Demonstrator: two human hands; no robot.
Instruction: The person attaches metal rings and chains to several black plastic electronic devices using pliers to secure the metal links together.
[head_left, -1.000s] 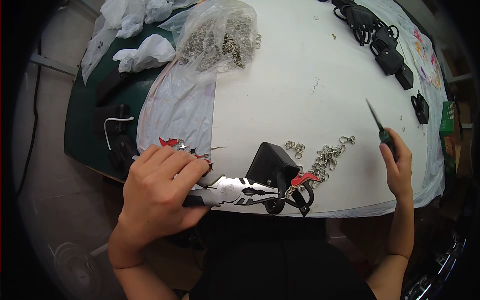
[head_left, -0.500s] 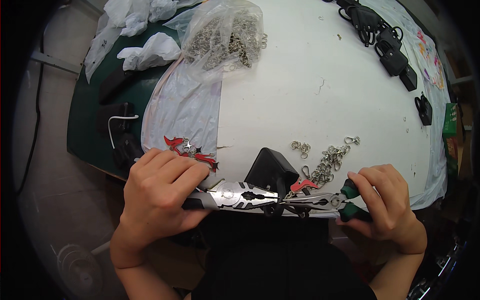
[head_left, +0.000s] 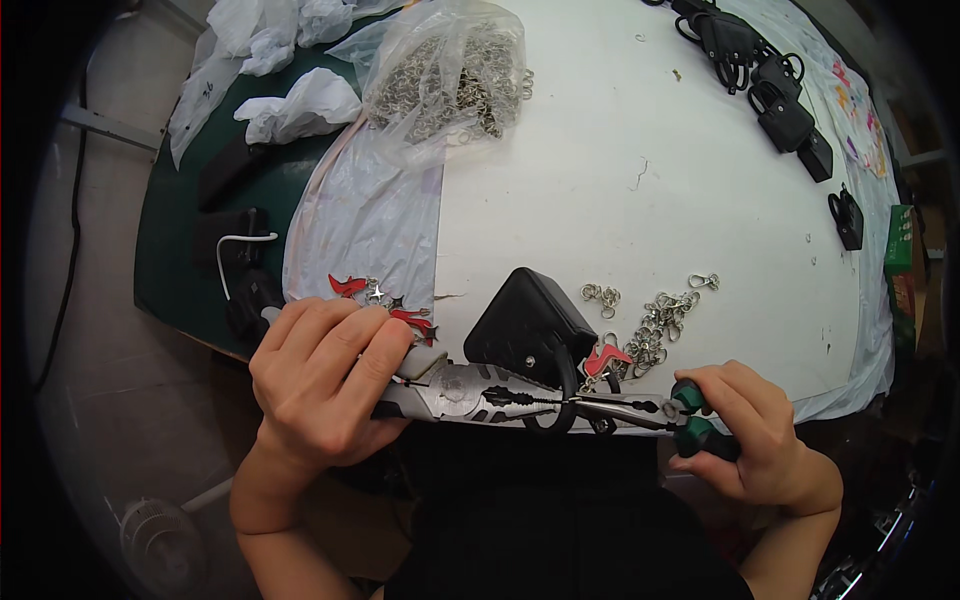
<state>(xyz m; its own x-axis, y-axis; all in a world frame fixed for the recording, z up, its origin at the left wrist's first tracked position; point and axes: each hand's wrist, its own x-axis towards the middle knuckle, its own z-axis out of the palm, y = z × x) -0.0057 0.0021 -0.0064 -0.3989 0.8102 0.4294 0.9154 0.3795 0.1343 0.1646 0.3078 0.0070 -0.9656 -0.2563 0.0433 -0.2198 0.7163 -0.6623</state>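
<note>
My left hand is closed around the grey-and-black handles of large silver pliers. In my right hand are slim needle-nose pliers with green-and-black handles. The two pairs of jaws point at each other and meet close to a black strap loop; what lies between their tips is too small to make out. That loop belongs to a small black box-shaped case, tilted on the table edge just behind the pliers. Beside it hangs a red charm, shaped like a high-heeled shoe.
Linked metal clasps and rings lie right of the case. More red charms rest beyond my left hand. A clear bag of metal chains stands at the back; several black cases line the far right.
The black case has swung up and left, showing more of its face. My right hand has shifted slightly left and down, and the strap loop now crosses in front of the plier tips.
</note>
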